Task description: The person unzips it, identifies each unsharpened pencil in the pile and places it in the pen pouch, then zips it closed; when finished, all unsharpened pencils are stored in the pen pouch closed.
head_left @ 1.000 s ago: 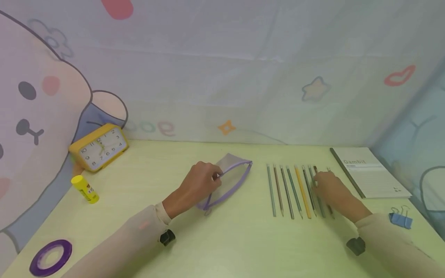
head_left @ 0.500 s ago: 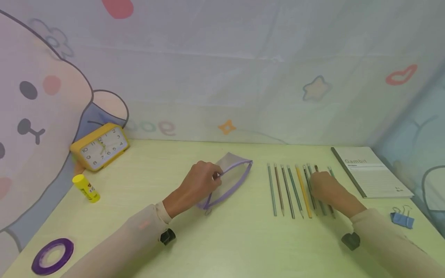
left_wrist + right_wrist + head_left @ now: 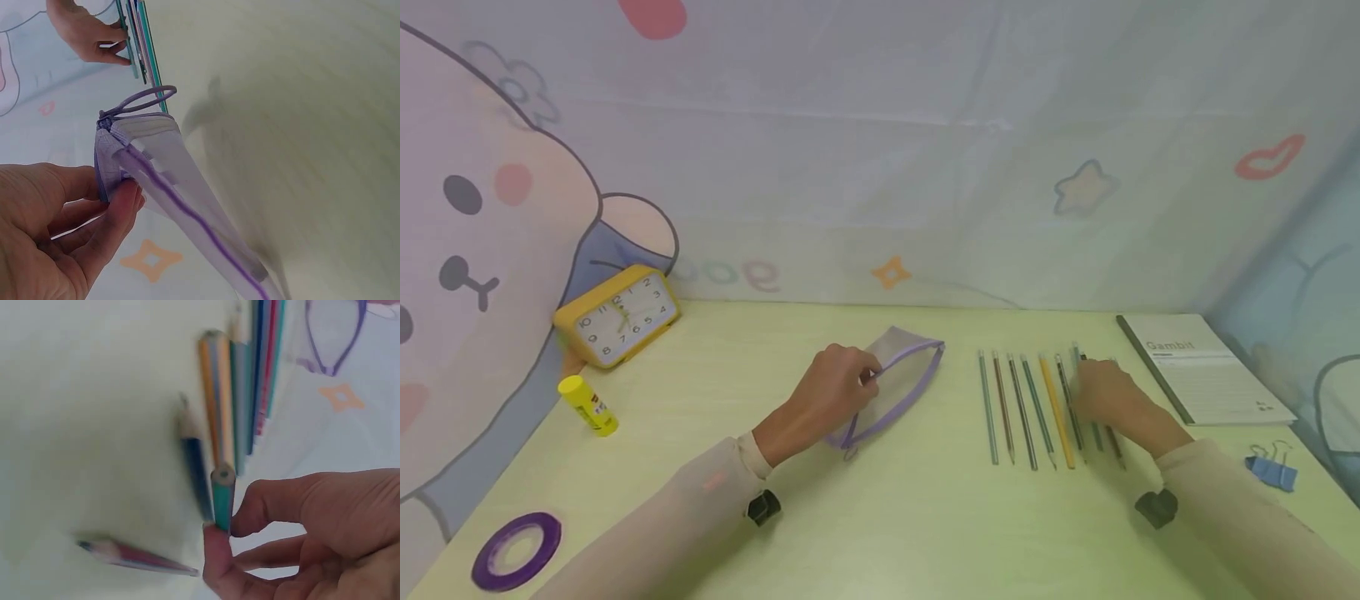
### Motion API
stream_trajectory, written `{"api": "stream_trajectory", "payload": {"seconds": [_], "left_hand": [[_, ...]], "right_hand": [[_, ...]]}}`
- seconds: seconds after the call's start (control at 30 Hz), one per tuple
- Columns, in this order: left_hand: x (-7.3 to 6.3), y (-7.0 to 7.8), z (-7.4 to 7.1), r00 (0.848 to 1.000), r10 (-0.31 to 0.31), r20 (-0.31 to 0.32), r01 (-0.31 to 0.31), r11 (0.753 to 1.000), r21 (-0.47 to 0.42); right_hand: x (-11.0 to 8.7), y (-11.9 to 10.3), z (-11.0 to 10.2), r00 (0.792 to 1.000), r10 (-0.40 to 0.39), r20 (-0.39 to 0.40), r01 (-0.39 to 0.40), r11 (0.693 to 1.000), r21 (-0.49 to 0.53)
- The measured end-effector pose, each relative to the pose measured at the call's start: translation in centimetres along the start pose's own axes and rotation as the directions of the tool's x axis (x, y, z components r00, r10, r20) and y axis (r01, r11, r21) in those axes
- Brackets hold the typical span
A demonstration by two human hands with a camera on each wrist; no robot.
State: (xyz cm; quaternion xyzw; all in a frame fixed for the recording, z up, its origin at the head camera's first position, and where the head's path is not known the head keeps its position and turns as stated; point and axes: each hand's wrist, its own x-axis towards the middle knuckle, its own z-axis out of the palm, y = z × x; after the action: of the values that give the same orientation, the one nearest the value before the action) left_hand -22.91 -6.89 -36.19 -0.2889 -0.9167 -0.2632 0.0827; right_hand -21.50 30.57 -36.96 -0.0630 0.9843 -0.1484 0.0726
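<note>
My left hand [image 3: 823, 398] pinches the upper rim of a pale see-through zipper pouch [image 3: 891, 346] with purple trim. The pouch's mouth gapes open, and its zipper pull [image 3: 147, 97] with a ring shows in the left wrist view. Over the right end of a row of pencils is my right hand [image 3: 1112, 402]. Thumb and finger pinch a green pencil [image 3: 223, 499], its blunt end facing the right wrist camera. Beside it lie a dark blue pencil [image 3: 195, 462], a yellow pencil [image 3: 1056, 408] and a dark reddish pencil [image 3: 134, 555]. Several more pencils lie to the left.
A Gambit notebook [image 3: 1210, 367] and a blue binder clip [image 3: 1272, 472] lie at the right. At the left are a yellow alarm clock [image 3: 621, 317], a yellow glue stick [image 3: 587, 406] and a purple tape roll [image 3: 484, 565]. A printed cloth [image 3: 850, 150] hangs behind the table.
My right hand has shifted slightly left over the pencils and now pinches the green one, whose top end has moved a little away from me. The left hand and pouch look unchanged.
</note>
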Motion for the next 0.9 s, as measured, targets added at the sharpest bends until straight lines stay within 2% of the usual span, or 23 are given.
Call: {"api": "stream_trajectory", "payload": {"seconds": [0.07,0.13,0.2,0.23,0.3,0.4,0.47,0.53,0.6,0.67,0.73,0.8,0.9], "left_hand": [[0.1,0.1,0.0,1.000,0.003,-0.006,-0.003,1.000,0.002],[0.2,0.1,0.0,1.000,-0.005,-0.004,0.005,1.000,0.002],[0.2,0.1,0.0,1.000,-0.011,0.000,0.011,1.000,0.001],[0.2,0.1,0.0,1.000,-0.013,-0.001,0.013,1.000,0.002],[0.2,0.1,0.1,1.000,-0.013,-0.001,0.013,1.000,0.001],[0.3,0.2,0.2,1.000,-0.002,-0.010,0.002,1.000,-0.007],[0.4,0.2,0.2,1.000,-0.001,-0.007,0.001,1.000,-0.012],[0.4,0.2,0.2,1.000,-0.001,-0.002,0.001,1.000,-0.015],[0.5,0.3,0.1,1.000,-0.001,0.005,0.001,1.000,-0.019],[0.5,0.3,0.1,1.000,0.002,0.006,-0.002,1.000,-0.013],[0.6,0.3,0.1,1.000,0.002,0.007,-0.002,1.000,-0.007],[0.7,0.3,0.0,1.000,-0.005,0.009,0.005,1.000,-0.001],[0.8,0.3,0.0,1.000,-0.019,0.020,0.019,1.000,0.003]], "right_hand": [[0.1,0.1,-1.1,0.999,0.007,0.036,-0.009,0.999,0.052],[0.2,-0.1,-2.5,0.997,-0.008,0.076,-0.004,0.988,0.157],[0.1,-0.6,-4.0,0.994,-0.045,0.100,0.015,0.959,0.281],[0.0,-1.0,-4.8,0.992,-0.066,0.109,0.023,0.935,0.354],[-0.3,-2.1,-5.9,0.985,-0.114,0.125,0.036,0.864,0.503],[-0.6,-4.5,-6.3,0.961,-0.217,0.171,0.041,0.724,0.689],[-0.6,-6.3,-5.4,0.926,-0.300,0.230,-0.001,0.608,0.794],[-0.5,-8.1,-3.9,0.880,-0.380,0.285,-0.057,0.511,0.858],[-0.2,-9.7,-2.1,0.841,-0.427,0.332,-0.117,0.456,0.882],[0.3,-11.0,-0.4,0.820,-0.444,0.361,-0.160,0.427,0.890],[1.1,-11.9,1.3,0.824,-0.434,0.364,-0.181,0.408,0.895],[2.2,-12.8,2.9,0.845,-0.404,0.351,-0.187,0.392,0.901],[3.7,-13.9,4.7,0.879,-0.360,0.314,-0.168,0.382,0.909]]}}
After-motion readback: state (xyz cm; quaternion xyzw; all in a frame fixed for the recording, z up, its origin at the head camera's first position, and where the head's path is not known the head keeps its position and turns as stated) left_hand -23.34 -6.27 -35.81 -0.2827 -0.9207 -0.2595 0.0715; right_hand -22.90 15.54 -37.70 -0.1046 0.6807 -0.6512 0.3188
